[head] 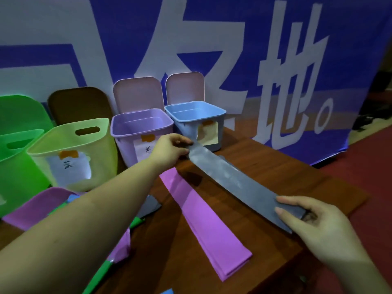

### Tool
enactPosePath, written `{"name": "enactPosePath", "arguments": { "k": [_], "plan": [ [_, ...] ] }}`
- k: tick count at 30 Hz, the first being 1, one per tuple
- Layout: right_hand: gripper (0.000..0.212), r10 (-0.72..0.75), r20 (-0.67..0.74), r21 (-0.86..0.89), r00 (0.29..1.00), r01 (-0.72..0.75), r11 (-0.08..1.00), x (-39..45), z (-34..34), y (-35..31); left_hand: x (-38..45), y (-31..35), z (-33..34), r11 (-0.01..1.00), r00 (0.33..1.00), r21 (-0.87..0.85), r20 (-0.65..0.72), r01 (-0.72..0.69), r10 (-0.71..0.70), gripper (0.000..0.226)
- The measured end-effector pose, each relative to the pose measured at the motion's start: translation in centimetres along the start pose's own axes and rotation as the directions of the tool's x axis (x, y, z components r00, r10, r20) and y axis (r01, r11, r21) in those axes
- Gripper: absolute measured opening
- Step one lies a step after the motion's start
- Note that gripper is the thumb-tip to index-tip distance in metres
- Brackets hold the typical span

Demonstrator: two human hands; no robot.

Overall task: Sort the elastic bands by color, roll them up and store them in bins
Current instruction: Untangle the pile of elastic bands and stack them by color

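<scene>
A long grey-blue elastic band (233, 179) is stretched flat just above the brown table (286, 172). My left hand (169, 149) pinches its far end in front of the blue bin (195, 122). My right hand (309, 221) grips its near end by the table's right edge. A purple band (203, 221) lies flat on the table between my arms. More purple (38, 206), green (135, 222) and grey (149, 205) bands lie partly hidden under my left forearm. A purple bin (142, 132), a yellow bin (72, 151) and a green bin (17, 164) stand in a row at the back left.
The purple and blue bins have pink lids raised open; the bins carry taped paper labels. A large blue banner (275, 49) with white characters hangs right behind the bins. The table's right edge drops to a red floor (364, 158).
</scene>
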State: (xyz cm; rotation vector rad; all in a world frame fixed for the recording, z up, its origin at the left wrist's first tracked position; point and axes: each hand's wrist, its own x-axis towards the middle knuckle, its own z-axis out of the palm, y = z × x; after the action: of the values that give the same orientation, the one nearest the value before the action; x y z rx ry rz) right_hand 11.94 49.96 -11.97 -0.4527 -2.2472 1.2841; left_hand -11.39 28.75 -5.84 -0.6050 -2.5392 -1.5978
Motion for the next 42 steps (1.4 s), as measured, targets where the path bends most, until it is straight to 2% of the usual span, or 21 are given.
{"name": "enactPosePath", "arguments": {
  "k": [2, 5, 10, 17, 22, 29, 33, 36, 39, 42],
  "plan": [
    [0.018, 0.028, -0.039, -0.046, 0.999, -0.03, 0.999, 0.3, 0.1, 0.0, 1.3, -0.5, 1.7, 1.0, 0.999, -0.017, -0.045, -0.013, 0.012, 0.028],
    [0.021, 0.02, -0.039, -0.147, 0.999, -0.025, 0.989, 0.6, 0.5, 0.1, 2.9, -1.3, 4.0, 0.997, 0.997, 0.069, -0.072, -0.023, 0.027, 0.029],
    [0.021, -0.001, -0.035, -0.333, 0.999, -0.011, 0.943, 0.8, 0.5, 0.5, 4.6, -1.7, 7.0, 0.952, 0.997, 0.296, 0.039, -0.081, 0.072, 0.034],
    [0.016, 0.015, -0.069, -0.387, 0.998, -0.041, 0.921, 0.7, 0.7, 1.5, 5.1, -2.4, 9.2, 0.893, 0.991, 0.432, 0.098, -0.124, 0.09, 0.046],
    [0.014, 0.016, -0.038, -0.389, 0.999, -0.03, 0.921, 0.8, 0.5, 2.2, 4.8, -3.2, 9.4, 0.825, 0.973, 0.548, 0.231, -0.137, 0.008, 0.033],
    [0.022, 0.021, 0.037, -0.445, 0.999, -0.002, 0.895, 1.7, 0.5, 1.4, 3.2, -2.3, 7.6, 0.825, 0.957, 0.535, 0.288, -0.18, 0.022, 0.027],
    [0.03, -0.078, 0.093, -0.464, 0.993, 0.112, 0.879, 2.2, 1.7, -1.0, 0.9, -0.3, 5.1, 0.818, 0.943, 0.521, 0.323, -0.244, 0.075, 0.025],
    [0.036, -0.131, 0.191, -0.486, 0.973, 0.209, 0.848, 2.4, 3.7, -4.2, -1.6, 0.9, 2.1, 0.797, 0.945, 0.537, 0.301, -0.278, 0.127, 0.024],
    [0.039, -0.194, 0.347, -0.493, 0.918, 0.354, 0.795, 2.1, 6.8, -7.5, -4.6, 1.2, -1.9, 0.78, 0.951, 0.561, 0.278, -0.278, 0.138, 0.022],
    [0.041, -0.261, 0.494, -0.455, 0.829, 0.502, 0.735, 1.2, 10.5, -10.8, -8.1, 0.9, -6.8, 0.735, 0.959, 0.623, 0.247, -0.268, 0.139, 0.021]
  ]
}}
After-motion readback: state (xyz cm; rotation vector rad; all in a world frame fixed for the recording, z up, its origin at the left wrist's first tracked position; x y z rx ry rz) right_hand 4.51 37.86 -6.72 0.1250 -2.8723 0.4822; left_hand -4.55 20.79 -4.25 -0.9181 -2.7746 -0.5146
